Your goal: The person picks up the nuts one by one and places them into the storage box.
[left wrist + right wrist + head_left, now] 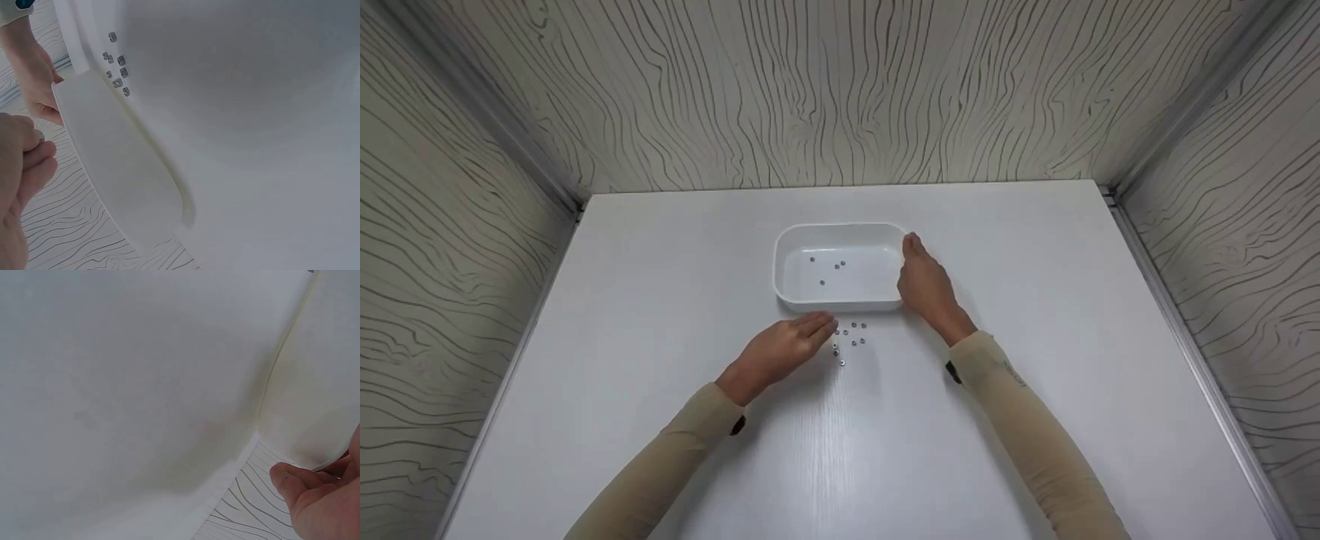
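Person in tan sleeves (682,450) works at a white tabletop (660,300), L hand (778,352) just in front of a white tray (840,306), digits drawn in & pinching a sm. metal nut (41,135), mostly hidden btwn them in the L wrist view. R hand (928,286) grips the tray's R end, thumb & fingers closed about the rim. Four loose nuts (822,283) lie inside, spread over the tray floor: a pair close together, the other two apart. More nuts, the tabletop cluster (854,343), sit loosely just in front of the tray, nr the L fingertips in the head view. Wood-grain panels (810,90) stand at back & both sides.
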### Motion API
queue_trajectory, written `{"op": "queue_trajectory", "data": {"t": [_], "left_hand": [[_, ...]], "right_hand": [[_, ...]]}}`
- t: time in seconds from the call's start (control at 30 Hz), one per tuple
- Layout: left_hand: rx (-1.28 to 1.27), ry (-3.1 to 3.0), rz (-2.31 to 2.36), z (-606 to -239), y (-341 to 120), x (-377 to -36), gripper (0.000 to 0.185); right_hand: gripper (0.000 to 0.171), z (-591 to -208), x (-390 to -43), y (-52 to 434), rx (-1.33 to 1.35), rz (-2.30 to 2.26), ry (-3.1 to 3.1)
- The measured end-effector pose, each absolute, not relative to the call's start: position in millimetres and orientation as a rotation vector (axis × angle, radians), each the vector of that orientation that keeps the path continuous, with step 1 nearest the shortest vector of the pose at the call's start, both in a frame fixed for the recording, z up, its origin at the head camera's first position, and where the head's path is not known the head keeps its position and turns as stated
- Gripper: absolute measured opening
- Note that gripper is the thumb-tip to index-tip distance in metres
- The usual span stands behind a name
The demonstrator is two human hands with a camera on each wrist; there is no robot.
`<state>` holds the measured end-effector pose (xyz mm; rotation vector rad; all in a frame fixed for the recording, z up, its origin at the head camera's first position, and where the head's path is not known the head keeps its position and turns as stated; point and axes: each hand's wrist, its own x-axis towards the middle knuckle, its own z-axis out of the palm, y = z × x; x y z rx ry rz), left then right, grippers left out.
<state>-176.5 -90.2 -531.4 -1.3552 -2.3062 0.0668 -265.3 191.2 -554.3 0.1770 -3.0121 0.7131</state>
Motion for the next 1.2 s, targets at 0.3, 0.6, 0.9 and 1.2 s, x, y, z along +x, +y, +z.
{"op": "queue_trajectory", "data": {"t": [0.3, 0.6, 0.9, 1.2], "left_hand": [[-1.245, -2.455, -0.396, -522.7, -82.1, -184.6, 0.031], [-1.095, -2.572, -0.794, -519.2, -77.3, -197.4, 0.033], [-0.871, -2.626, -1.143, -514.5, -79.7, -215.6, 0.028], [-0.625, -2.596, -1.362, -514.1, -75.3, -232.9, 0.023]], "right_hand": [[0.056, -556.3, -265.6, 191.9, 0.153, 0.729, -3.007], [0.058, -556.6, -264.4, 191.6, 0.132, 0.775, -3.023], [0.058, -552.1, -264.9, 189.5, 0.136, 0.767, -3.025], [0.057, -552.5, -264.2, 189.5, 0.123, 0.778, -3.025]]}}
